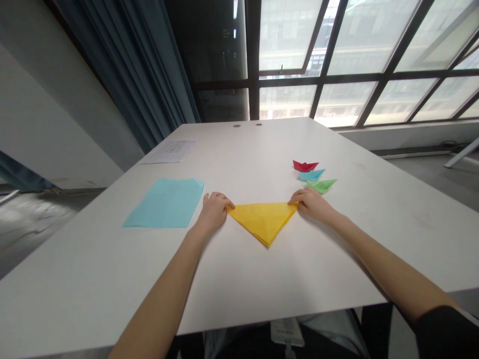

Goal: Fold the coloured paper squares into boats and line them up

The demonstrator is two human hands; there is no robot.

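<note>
A yellow sheet of paper (265, 219), folded into a triangle, lies on the white table with its long edge away from me and one point toward me. My left hand (216, 209) pinches its left corner between thumb and fingers. At the opposite corner, my right hand (309, 203) is closed on the paper in the same way. Just beyond my right hand are three small folded paper boats: a green one (322, 186), a blue one (311, 175) and a red one (305, 166).
Left of my left hand lies light blue paper (164, 203), flat on the table (239, 279). A printed sheet (170, 151) rests near the table's far left edge. Windows (348, 94) and a dark blue curtain (138, 65) stand behind the table.
</note>
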